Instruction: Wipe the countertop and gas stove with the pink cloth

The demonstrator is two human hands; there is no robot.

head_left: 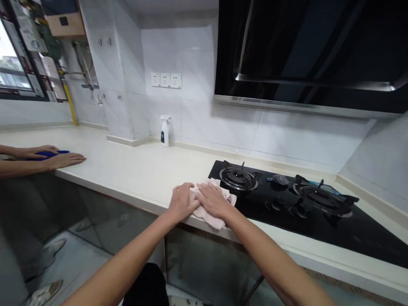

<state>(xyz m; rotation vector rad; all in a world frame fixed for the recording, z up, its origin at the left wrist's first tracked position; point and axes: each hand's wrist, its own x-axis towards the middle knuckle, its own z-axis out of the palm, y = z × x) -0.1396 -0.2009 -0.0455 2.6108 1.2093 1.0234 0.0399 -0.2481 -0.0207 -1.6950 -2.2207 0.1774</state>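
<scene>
The left hand (182, 202) and right hand (214, 200), close together, press down on a pale pink cloth (208, 216) at the near edge of the table (127, 170), beside a black gas hob (318, 229). Far off, a white spray bottle (165, 131) carries no readable label.

Cloth (210, 221): one, pale pink, soft fabric, faint darker marking near one corner. Crumpled in loose folds, lying flat at the front edge of the pale bench (127, 170), lower fold slightly overhanging, just beside the black glass hob (306, 212).
</scene>
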